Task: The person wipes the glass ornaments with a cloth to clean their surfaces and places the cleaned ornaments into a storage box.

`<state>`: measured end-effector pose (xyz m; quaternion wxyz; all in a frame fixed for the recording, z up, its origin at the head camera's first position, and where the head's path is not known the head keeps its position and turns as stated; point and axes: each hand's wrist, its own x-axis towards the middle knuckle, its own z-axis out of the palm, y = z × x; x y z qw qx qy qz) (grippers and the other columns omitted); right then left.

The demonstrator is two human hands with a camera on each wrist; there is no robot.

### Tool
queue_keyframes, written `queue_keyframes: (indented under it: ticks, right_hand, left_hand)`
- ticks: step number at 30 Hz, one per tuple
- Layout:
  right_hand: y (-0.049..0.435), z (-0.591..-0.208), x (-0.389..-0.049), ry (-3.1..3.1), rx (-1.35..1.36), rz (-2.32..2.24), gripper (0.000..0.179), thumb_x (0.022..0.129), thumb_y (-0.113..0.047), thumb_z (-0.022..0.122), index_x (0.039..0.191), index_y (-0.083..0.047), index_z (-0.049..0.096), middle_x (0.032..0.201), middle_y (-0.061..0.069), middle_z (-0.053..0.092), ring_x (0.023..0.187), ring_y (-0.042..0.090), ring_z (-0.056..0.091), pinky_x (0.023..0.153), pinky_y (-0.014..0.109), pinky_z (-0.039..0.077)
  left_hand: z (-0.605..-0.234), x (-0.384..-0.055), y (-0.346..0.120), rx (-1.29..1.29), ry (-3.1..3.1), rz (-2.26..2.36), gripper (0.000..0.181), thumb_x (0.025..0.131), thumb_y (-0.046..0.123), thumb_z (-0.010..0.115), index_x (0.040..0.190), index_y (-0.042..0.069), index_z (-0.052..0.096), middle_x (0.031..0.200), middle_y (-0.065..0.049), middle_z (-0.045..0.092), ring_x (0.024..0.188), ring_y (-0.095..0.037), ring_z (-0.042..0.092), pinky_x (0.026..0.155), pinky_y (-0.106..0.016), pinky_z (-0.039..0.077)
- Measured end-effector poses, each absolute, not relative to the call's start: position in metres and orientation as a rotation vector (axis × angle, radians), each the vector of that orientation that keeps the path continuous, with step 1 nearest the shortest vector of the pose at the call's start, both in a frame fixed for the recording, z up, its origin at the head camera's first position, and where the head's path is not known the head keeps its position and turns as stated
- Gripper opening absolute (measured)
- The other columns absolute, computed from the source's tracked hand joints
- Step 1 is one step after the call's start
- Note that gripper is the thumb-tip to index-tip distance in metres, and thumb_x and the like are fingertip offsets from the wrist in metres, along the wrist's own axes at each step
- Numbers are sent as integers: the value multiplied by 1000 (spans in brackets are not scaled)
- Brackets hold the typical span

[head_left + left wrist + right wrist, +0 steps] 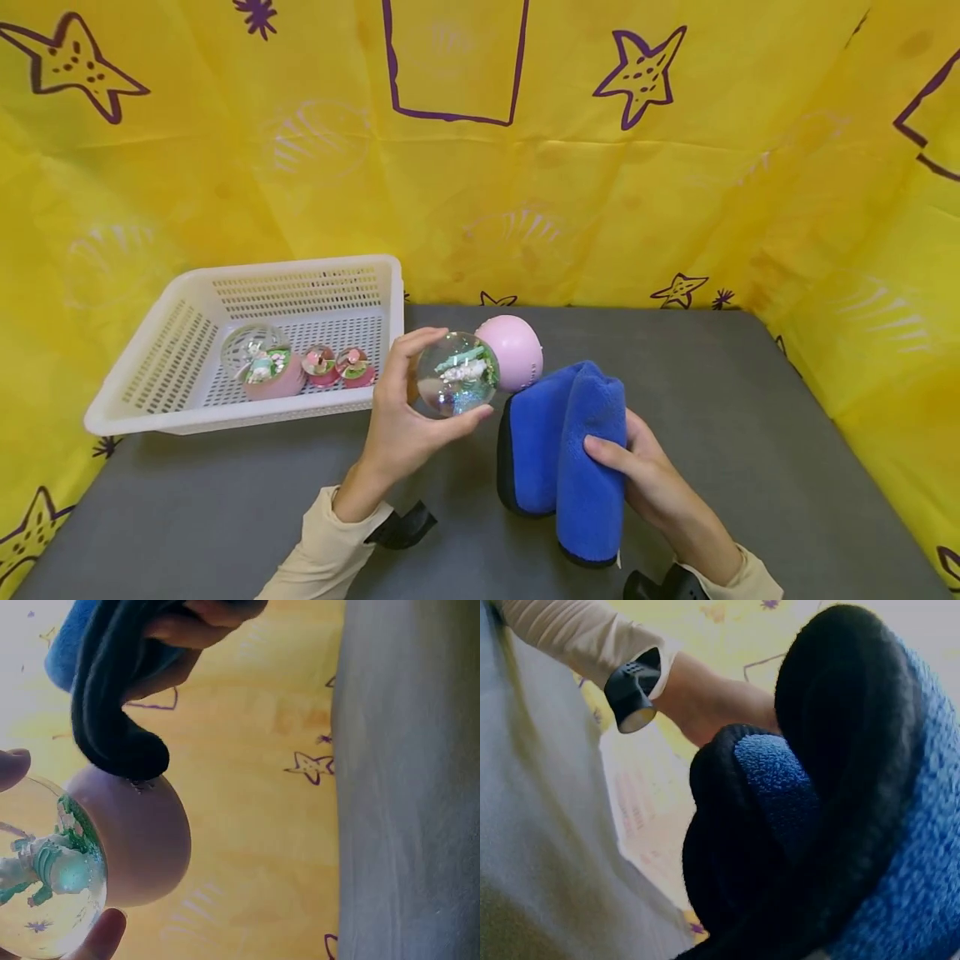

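My left hand point(401, 425) holds a snow globe tipped on its side above the table, thumb and fingers around the clear ball point(457, 375). Inside the ball are a white and teal figure, greenery and glitter. Its smooth pink base point(513, 354) points to the right and away from me. In my right hand point(660, 487) is a folded blue cloth point(592, 467) with dark edging, the thumb pressed on its front. The left wrist view shows the cloth's dark edge point(124, 746) right at the globe's base point(146, 840). Folds of the cloth point(870, 825) fill much of the right wrist view.
A white perforated plastic basket point(187, 417) stands at the back left of the grey table point(712, 400). It holds another snow globe with a pink base point(277, 379) and two small red-based globes point(322, 371). Yellow fabric point(450, 183) with drawn starfish hangs around the table.
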<state>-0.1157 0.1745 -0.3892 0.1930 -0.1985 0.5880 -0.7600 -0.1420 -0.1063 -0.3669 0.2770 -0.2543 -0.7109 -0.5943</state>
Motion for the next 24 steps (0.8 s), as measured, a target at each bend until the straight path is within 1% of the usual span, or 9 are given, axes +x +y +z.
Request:
queue_keyframes:
  ticks: [2,4,9,12,14,17,19,22,24]
  right_hand:
    - [174,-389,-117,1645,-572,-2128,30,100,-14,48,129,-19,51,115,-4,63,103,14,63,86,35,55]
    - [173,-388,-118,1641,-572,-2123,31,99,-13,49,130,-19,51,116,-4,63,104,14,63,87,36,55]
    - [173,-387,-120,1675,-534,-2106,35,99,-11,50,133,-19,48,119,-4,62,106,15,62,88,37,55]
    - [173,-387,-122,1725,-519,-2087,37,99,-10,51,135,-19,47,122,-3,62,109,16,62,89,38,55]
    - [173,-387,-123,1759,-509,-2067,39,99,-9,52,136,-18,47,123,-2,62,110,18,62,89,40,54]
    - [173,-387,-125,1814,-455,-2034,42,98,-10,53,139,-17,45,125,-2,62,111,20,63,89,42,54]
    - [173,-388,-127,1852,-388,-2010,45,98,-12,54,141,-14,42,125,-2,62,110,21,64,88,43,54]
    - [173,-389,-130,1898,-292,-1970,54,97,-16,56,147,-7,35,127,1,60,110,23,63,89,44,53]
    - [173,-389,-132,1917,-245,-1942,60,97,-18,58,149,-4,31,130,6,57,111,25,63,89,44,53]
  left_hand:
    - [-365,-141,-111,-657,-1931,-1575,88,53,-4,92,131,-3,51,129,-21,54,120,-28,54,100,-23,49]
    - [-364,-141,-117,-629,-1946,-1557,88,53,-5,92,131,-3,51,130,-21,54,119,-27,55,97,-22,51]
    - [-359,-143,-135,-498,-1991,-1553,88,55,-9,90,133,-3,50,130,-21,54,110,-17,58,84,-20,56]
    - [-355,-148,-149,-413,-2015,-1534,87,57,-10,89,134,-3,49,130,-17,54,106,-14,60,78,-20,58]
    - [-353,-152,-159,-351,-2032,-1487,86,58,-9,89,134,-1,50,127,-10,55,105,-12,59,76,-18,57]
    - [-351,-159,-173,-256,-2059,-1414,84,59,-5,90,134,3,53,124,4,56,105,-9,57,71,-13,54]
    - [-350,-164,-182,-196,-2085,-1382,83,61,0,91,135,6,54,122,9,56,104,-8,55,68,-12,51]
    - [-347,-170,-194,-114,-2126,-1350,81,65,6,91,137,10,54,125,3,58,97,-11,56,61,-11,48]
    - [-343,-174,-201,-42,-2154,-1341,79,67,9,90,137,11,54,128,-2,58,94,-15,56,62,-14,47]
